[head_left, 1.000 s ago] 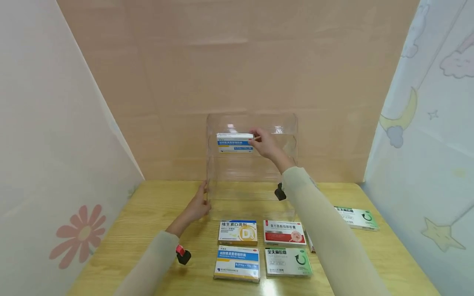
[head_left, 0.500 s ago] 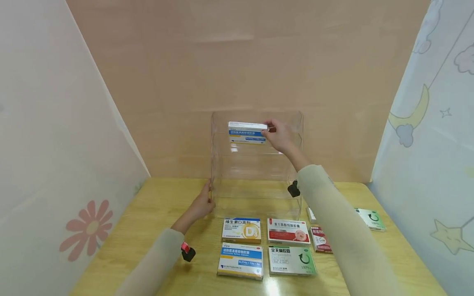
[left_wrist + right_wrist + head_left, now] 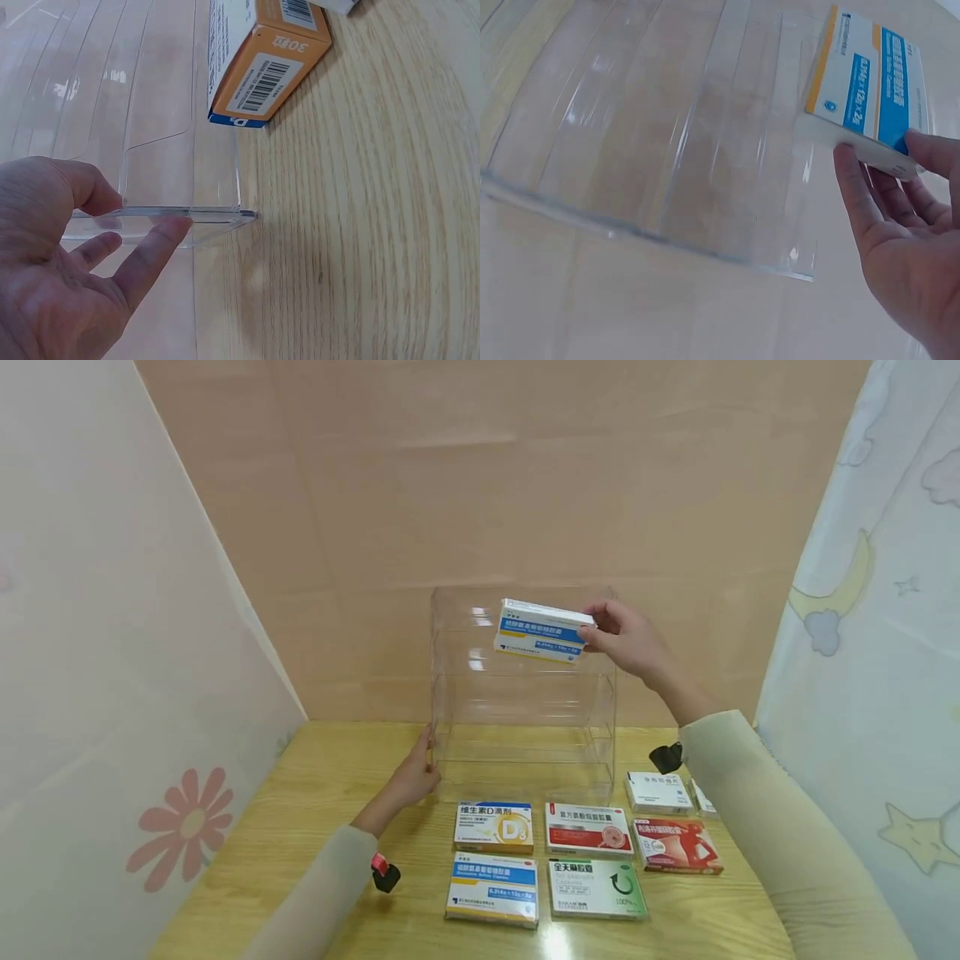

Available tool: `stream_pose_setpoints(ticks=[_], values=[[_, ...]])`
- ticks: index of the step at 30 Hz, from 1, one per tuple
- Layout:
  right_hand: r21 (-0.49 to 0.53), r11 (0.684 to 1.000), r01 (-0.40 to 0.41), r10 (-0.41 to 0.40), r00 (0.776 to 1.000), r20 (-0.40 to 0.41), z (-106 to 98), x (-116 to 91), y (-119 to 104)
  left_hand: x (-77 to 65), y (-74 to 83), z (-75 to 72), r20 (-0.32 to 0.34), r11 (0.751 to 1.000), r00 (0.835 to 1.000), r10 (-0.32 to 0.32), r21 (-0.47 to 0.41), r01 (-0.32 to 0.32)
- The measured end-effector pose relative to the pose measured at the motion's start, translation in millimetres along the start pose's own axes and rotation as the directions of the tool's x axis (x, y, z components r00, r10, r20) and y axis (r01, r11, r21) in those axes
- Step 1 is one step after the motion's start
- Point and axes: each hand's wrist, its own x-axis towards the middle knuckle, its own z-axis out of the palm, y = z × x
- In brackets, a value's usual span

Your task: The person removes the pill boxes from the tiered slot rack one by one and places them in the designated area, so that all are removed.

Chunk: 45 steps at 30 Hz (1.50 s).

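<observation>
In the head view my right hand pinches the right end of a white and blue medicine box. The box is held in front of the upper tiers of a clear acrylic display rack, its right end lower than its left. The right wrist view shows my thumb on the printed face of this box and fingers beneath its end. At the rack's lower left side is my left hand. In the left wrist view its thumb and fingers grip the edge of the clear side panel.
Before the rack lie a vitamin D box, a red and white box, another white and blue box and a green and white box. Further right are a red box and a white box. Patterned cloth walls flank the wooden table.
My right hand has carried the white and blue box to the right, tilting it. The sleeve's shift uncovers the red and white boxes at the right. My left hand stays on the rack.
</observation>
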Motion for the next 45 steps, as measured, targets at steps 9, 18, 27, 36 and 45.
stream_pose_setpoints(ticks=[9,18,27,36,45], values=[[-0.023,0.999,-0.041,0.043,0.995,0.089,-41.5,-42.2,17.7,3.4,0.5,-3.5,-0.004,0.999,1.000,-0.009,0.037,0.009],[-0.105,0.983,-0.154,0.169,0.973,0.159,-85.7,-91.0,63.6,10.1,-2.7,-7.5,-0.002,0.999,1.000,-0.013,0.043,0.013],[-0.134,0.966,-0.220,0.241,0.956,0.169,-109.2,-128.3,96.0,10.4,-4.6,-8.0,-0.013,0.999,1.000,0.011,0.035,-0.010],[-0.108,0.965,-0.240,0.259,0.940,0.223,-113.4,-141.3,111.6,9.8,-4.8,-6.2,0.000,1.000,1.000,-0.023,0.021,0.023],[-0.097,0.957,-0.274,0.291,0.910,0.296,-131.4,-158.3,135.4,9.7,-6.1,-3.4,-0.006,0.999,0.999,0.042,0.028,-0.042]])
